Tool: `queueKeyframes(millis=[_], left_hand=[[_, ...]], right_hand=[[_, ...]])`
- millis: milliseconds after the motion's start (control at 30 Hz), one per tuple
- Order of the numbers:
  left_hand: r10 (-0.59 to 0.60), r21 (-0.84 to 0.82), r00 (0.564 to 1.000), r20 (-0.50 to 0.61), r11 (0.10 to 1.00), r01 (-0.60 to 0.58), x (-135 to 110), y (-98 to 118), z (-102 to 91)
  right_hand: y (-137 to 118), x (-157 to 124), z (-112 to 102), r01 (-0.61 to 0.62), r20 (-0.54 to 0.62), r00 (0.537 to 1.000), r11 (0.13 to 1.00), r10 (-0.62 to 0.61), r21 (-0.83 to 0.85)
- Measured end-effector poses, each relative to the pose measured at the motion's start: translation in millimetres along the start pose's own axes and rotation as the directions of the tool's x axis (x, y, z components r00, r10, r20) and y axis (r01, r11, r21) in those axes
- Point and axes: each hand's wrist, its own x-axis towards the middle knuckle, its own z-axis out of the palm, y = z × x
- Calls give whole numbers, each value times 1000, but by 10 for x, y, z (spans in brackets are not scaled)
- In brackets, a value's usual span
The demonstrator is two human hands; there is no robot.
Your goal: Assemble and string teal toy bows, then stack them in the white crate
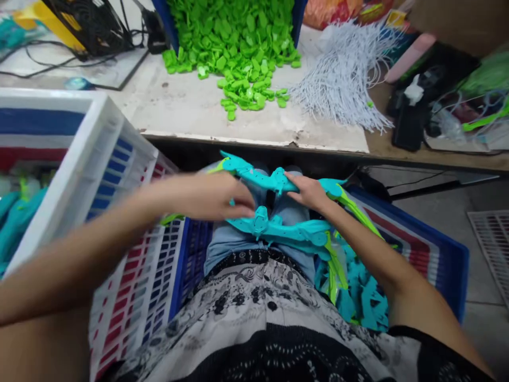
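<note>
Two long turquoise plastic pieces with bright green ends lie across my lap. My right hand (308, 191) is closed around the farther turquoise piece (258, 178), near its raised middle block. Over the left part of the lap is my left hand (214, 196), blurred, with its fingers curled together between the two pieces. A speck of turquoise shows at its fingers, but what they hold, if anything, cannot be made out. The nearer turquoise piece (286, 231) rests close to my waist, its green strip hanging down at the right.
On the table (178, 114), small green parts (238, 42) spill from a blue bin beside a bundle of white strings (342, 74). A white basket (99, 122) stands left; a blue crate (445, 265) with turquoise pieces stands right. A black phone (409, 127) lies at the table's right.
</note>
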Motion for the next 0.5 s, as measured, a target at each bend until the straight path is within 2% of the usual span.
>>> queueKeyframes(millis=[33, 67, 133, 200, 267, 333, 433, 500], left_hand=[[130, 109, 974, 186, 982, -152, 132, -81, 298], [175, 216, 957, 231, 950, -226, 265, -179, 582], [135, 388, 981, 141, 904, -180, 481, -384, 1054], [89, 456, 993, 79, 883, -116, 579, -547, 1371], [59, 463, 988, 143, 878, -120, 569, -645, 1553], [26, 453, 977, 212, 883, -122, 506, -689, 1650], [3, 398, 974, 225, 913, -95, 434, -696, 1710], [47, 296, 969, 243, 948, -120, 445, -697, 1680]], right_hand=[[44, 47, 52, 16, 7, 1000, 1000, -16, -1], [73, 91, 92, 34, 11, 999, 999, -34, -5], [103, 178, 144, 51, 16, 999, 998, -51, -34], [134, 267, 176, 58, 36, 998, 995, -55, -87], [186, 342, 214, 81, 66, 995, 988, -73, -134], [239, 380, 266, 106, 85, 992, 982, -94, -156], [241, 350, 322, 117, 65, 992, 982, -108, -150], [174, 281, 302, 126, -1, 992, 984, -127, -124]])
